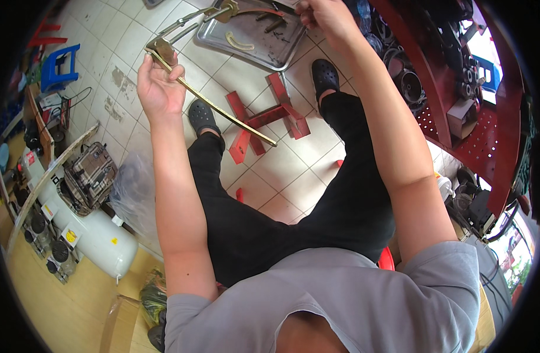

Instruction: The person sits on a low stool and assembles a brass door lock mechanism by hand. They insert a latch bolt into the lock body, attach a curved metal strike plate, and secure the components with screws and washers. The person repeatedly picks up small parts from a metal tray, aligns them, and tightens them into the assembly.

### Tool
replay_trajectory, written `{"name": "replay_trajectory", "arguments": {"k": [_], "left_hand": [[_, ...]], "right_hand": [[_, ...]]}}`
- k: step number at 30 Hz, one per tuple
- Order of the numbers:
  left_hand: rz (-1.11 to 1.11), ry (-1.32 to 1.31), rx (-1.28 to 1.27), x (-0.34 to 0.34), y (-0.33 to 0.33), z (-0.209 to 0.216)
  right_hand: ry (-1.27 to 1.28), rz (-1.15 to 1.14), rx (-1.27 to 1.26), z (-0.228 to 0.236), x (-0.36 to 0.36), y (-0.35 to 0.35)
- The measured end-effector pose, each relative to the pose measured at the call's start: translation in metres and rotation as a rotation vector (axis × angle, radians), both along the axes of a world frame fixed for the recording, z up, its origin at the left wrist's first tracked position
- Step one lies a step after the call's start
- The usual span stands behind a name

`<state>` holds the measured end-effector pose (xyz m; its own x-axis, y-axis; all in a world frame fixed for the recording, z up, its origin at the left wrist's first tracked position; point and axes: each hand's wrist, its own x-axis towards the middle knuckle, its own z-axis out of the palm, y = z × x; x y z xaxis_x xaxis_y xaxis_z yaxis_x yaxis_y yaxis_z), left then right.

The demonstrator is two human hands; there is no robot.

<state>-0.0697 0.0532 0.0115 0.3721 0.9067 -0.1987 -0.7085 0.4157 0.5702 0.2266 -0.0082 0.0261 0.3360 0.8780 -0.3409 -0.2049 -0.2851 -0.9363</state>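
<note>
My left hand (pixel 161 88) is closed on the near end of a jointed metal linkage (pixel 192 25) with long rods and brownish plates. From that hand a long, thin brass-coloured strip (pixel 223 112) slants down to the right over the floor; whether it is joined to the linkage I cannot tell. My right hand (pixel 330 22) is closed at the top edge, near the far side of a metal tray (pixel 255 35); whatever its fingers grip is too small to make out. In the tray lie a curved slotted plate (pixel 239 42), dark cylindrical pins (pixel 276 25) and several small screws.
A red metal stand (pixel 267 117) is on the tiles between my feet. At left are a blue stool (pixel 60 67), a plastic bag (pixel 135 188) and a white tank (pixel 99 235). A dark red perforated rack (pixel 487 141) with metal parts rises at right.
</note>
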Motion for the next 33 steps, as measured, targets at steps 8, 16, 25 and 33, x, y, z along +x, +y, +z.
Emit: {"name": "replay_trajectory", "arguments": {"k": [8,16,25,33], "left_hand": [[-0.133,-0.012,0.036,0.016,-0.011,0.003],[-0.267,-0.4,-0.033,0.009,-0.005,0.003],[-0.297,-0.468,-0.146,0.015,-0.01,0.0],[-0.325,-0.619,-0.191,0.018,-0.011,0.002]], "right_hand": [[0.438,0.257,-0.063,0.0,-0.035,0.004],[0.413,0.285,0.314,0.017,-0.038,0.001],[0.133,0.218,0.288,0.026,-0.031,0.002],[-0.029,0.231,0.326,0.025,-0.033,0.0]]}}
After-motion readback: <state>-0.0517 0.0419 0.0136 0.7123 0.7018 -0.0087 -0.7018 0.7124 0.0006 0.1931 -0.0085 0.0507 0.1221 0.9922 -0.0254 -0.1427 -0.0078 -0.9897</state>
